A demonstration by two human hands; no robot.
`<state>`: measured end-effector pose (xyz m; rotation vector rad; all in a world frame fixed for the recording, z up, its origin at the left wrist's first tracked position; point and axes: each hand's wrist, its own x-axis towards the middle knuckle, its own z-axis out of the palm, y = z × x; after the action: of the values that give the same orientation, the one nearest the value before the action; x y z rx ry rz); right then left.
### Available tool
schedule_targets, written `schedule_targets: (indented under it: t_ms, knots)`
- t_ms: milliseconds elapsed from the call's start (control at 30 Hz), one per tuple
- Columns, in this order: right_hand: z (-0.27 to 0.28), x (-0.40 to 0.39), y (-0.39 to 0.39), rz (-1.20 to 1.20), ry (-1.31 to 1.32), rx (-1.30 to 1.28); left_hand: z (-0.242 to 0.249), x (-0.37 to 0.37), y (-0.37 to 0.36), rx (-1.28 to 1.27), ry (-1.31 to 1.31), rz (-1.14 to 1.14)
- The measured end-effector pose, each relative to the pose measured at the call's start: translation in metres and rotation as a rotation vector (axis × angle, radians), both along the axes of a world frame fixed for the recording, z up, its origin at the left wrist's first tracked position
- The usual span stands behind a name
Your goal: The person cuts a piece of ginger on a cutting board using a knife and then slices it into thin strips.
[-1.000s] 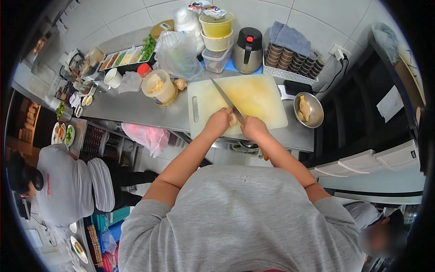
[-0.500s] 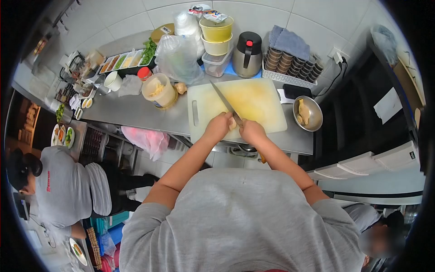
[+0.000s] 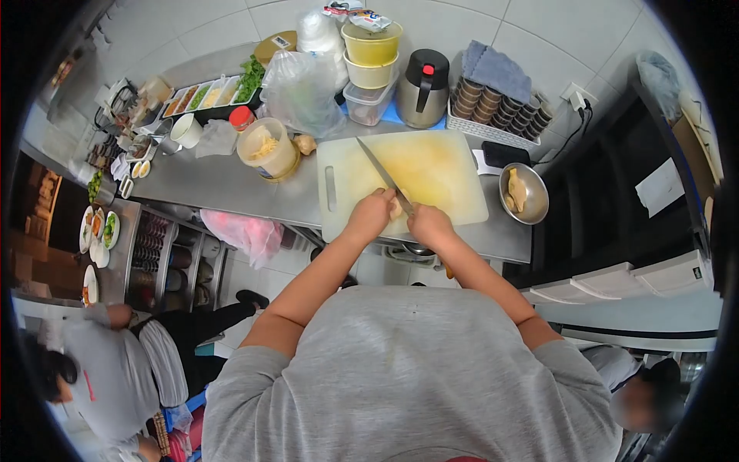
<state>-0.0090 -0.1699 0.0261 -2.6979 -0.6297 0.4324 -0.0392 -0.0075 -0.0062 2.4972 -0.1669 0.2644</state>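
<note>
While a co-worker in a grey shirt (image 3: pixel 112 377) bends at the far left beside plated food (image 3: pixel 110 230), a row of filled trays (image 3: pixel 202 98) stands at the back of the metal surface (image 3: pixel 200 173). Right of the trays come a red-lidded jar (image 3: pixel 241 118) and, just in front of it, an open tub (image 3: pixel 267 148) with pale shreds inside; a knobbly root (image 3: pixel 305 145) lies close against the tub.

The left hand (image 3: pixel 372 213) has its fingers bunched together, pinning a pale piece (image 3: pixel 396 208) near the front edge of the cutting board (image 3: pixel 443 165). Against that piece lies the knife (image 3: pixel 381 169) — its blade slants away over the board, tip toward the back left. The right hand (image 3: pixel 429 225) is closed around the handle, at the board's front edge.

Beyond the board's right side, a metal bowl (image 3: pixel 536 202) holds yellowish pieces (image 3: pixel 517 191) — a dark phone-like object (image 3: pixel 504 154) lies just behind it.
</note>
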Motion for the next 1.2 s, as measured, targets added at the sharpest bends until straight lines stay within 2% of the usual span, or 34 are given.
schedule_targets:
  t_ms: [167, 300, 400, 567, 700, 867, 1200]
  knots:
    - [-0.019, 0.009, 0.012, -0.009, 0.025, -0.016, 0.001, -0.001, 0.0, -0.011, -0.004, -0.006]
    - [-0.013, 0.007, 0.01, -0.023, 0.026, -0.015, 0.004, -0.001, 0.0, -0.012, -0.024, -0.02]
    - [-0.01, 0.009, 0.006, -0.024, -0.001, 0.0, 0.006, -0.002, -0.002, -0.079, 0.056, 0.027]
    - [0.016, 0.002, 0.001, 0.0, -0.012, -0.002, 0.007, -0.005, -0.002, -0.043, 0.043, 0.031]
    - [0.009, 0.005, 0.0, 0.008, 0.009, -0.011, 0.002, -0.005, 0.0, -0.032, -0.036, 0.004]
    - [0.015, 0.0, 0.0, 0.018, 0.02, -0.023, 0.006, -0.004, -0.002, 0.018, 0.026, 0.027]
    - [-0.02, 0.008, 0.012, 0.018, -0.026, 0.0, 0.018, -0.006, -0.008, 0.111, 0.116, 0.019]
